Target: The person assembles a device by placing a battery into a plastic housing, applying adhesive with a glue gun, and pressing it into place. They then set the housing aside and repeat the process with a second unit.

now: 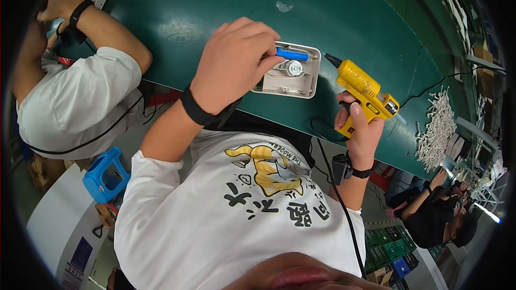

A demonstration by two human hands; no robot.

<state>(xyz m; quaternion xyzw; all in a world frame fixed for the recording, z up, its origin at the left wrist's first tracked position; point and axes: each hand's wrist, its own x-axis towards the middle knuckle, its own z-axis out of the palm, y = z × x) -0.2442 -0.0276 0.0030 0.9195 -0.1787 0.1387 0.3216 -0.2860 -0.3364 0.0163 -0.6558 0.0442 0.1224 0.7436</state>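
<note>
My left hand [234, 59] reaches over a shallow white plastic housing [315, 78] on the table. Its fingertips are closed on the end of a blue cylinder [292, 53], which looks like a battery and lies along the housing's far side. Beside it, inside the housing, sits a round silvery part [294, 68]. In my right hand [365, 131] is a yellow hot glue gun [359, 80], gripped by its handle. Its dark nozzle points at the housing's far right corner, a little apart from it. A clear glue stick pokes out of the gun's back end. My left hand hides the housing's left part.
The green table [215, 0] spreads ahead. A pile of small white parts [435, 129] lies at its right. The gun's black cord [322, 135] loops by the near edge. A co-worker's arm [115, 32] rests at the left, near a blue stool [105, 174]. Other people sit at the right.
</note>
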